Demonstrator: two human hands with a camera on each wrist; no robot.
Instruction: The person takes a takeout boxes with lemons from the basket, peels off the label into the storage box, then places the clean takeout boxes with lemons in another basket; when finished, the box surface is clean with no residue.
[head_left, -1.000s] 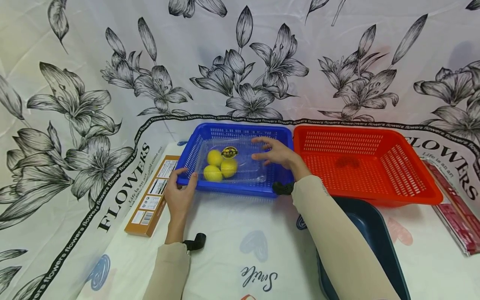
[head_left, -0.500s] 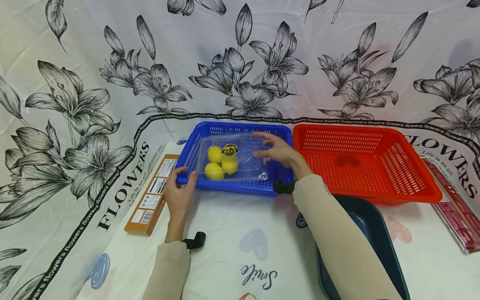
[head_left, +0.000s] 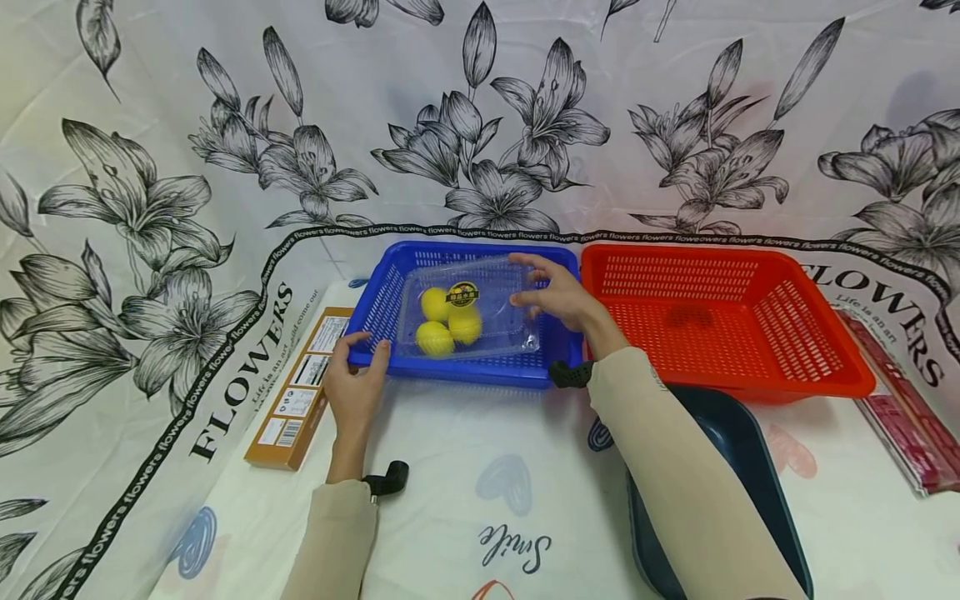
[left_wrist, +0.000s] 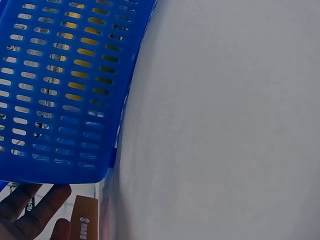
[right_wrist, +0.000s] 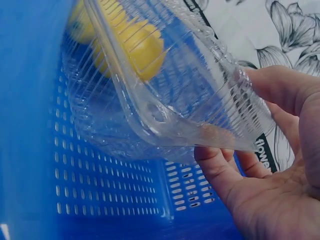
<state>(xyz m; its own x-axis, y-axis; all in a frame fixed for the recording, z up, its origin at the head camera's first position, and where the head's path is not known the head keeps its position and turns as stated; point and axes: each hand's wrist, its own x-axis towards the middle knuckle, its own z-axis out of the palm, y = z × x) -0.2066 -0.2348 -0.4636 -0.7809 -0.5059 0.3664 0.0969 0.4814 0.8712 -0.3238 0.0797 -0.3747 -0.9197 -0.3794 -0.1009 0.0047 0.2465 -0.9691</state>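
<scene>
A clear plastic fruit box holding three yellow lemons and bearing a black-and-gold sticker lies within the blue basket in the head view. My right hand grips the box by its right end; in the right wrist view the fingers lie along its clear rim and that end is tilted up. At the basket's near left corner, my left hand has thumb and index finger spread at the rim. Its fingertips show right at the blue edge in the left wrist view.
A red basket stands right of the blue one. A dark green tray lies in front of it, partly under my right sleeve. An orange-brown carton is at the left, and red packets lie far right.
The clear box and my right hand have moved a little up and to the right, with the box's right end turned upward. My left hand has stayed at the blue basket's corner.
</scene>
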